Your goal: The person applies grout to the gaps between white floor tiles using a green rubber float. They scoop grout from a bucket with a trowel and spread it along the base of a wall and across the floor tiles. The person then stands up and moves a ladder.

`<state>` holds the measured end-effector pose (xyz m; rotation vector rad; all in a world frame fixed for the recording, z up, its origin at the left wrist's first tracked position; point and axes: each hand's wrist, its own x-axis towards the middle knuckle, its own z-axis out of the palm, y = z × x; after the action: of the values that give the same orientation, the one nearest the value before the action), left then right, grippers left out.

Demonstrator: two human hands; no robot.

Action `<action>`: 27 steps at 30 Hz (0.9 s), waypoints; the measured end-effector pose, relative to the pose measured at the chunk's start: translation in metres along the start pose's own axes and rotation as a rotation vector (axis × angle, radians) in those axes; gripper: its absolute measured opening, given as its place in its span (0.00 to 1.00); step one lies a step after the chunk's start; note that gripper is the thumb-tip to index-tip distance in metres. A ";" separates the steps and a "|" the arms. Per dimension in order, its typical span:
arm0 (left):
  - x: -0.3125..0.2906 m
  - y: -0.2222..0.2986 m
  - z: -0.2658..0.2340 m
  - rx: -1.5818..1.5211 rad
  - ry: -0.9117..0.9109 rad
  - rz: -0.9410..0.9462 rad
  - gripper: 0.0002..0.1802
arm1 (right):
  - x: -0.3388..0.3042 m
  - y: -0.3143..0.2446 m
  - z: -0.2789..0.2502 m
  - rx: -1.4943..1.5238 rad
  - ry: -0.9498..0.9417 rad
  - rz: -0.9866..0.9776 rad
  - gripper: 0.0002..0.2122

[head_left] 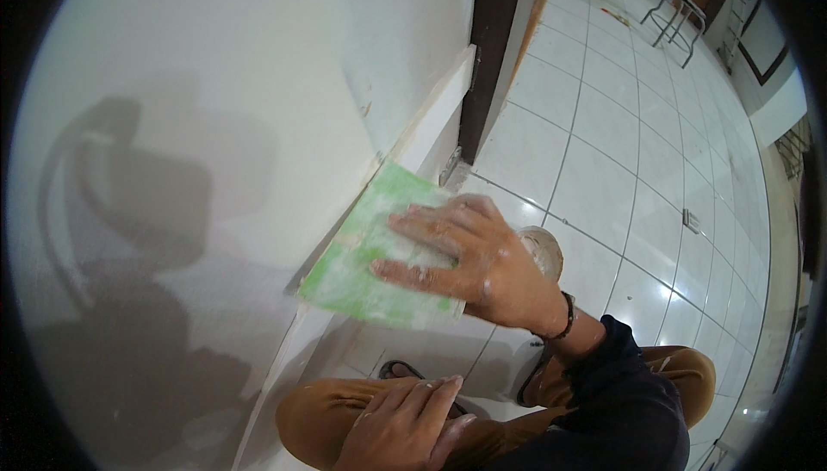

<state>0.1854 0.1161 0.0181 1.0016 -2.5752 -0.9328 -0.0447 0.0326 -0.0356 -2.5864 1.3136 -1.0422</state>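
My right hand (474, 260), smeared with white putty, grips a flat, square green putty spreader (353, 286), its fingers spread over the face. The spreader's left edge meets the white wall (301, 152) just above the baseboard (444, 114). Whitish paste streaks its green surface. Partly hidden behind my right wrist is a round tub (544, 251) with white stuff inside. My left hand (401, 424) lies on my bent left knee, fingers stretched out and holding nothing; white specks mark its fingertips.
A dark door frame (491, 49) stands at the end of the wall. White floor tiles (603, 144) stretch to the right. Farther off are a metal stool frame (676, 19), a ladder (732, 27), and a small pale object (691, 221) on the floor.
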 end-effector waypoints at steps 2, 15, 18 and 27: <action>0.005 -0.002 -0.004 -0.015 -0.126 -0.040 0.25 | 0.001 -0.014 0.001 0.064 -0.019 -0.011 0.24; -0.015 0.005 -0.008 0.062 -0.153 -0.162 0.24 | -0.003 -0.090 0.024 0.342 0.001 -0.067 0.21; -0.016 0.002 -0.001 0.066 -0.061 -0.120 0.24 | -0.002 -0.096 0.021 0.407 0.013 -0.038 0.20; -0.006 0.007 -0.003 0.051 0.027 0.004 0.25 | -0.028 -0.025 0.008 1.221 0.444 0.676 0.21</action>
<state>0.1873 0.1226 0.0243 1.0147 -2.5901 -0.8513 -0.0341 0.0672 -0.0482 -0.9823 0.9477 -1.5660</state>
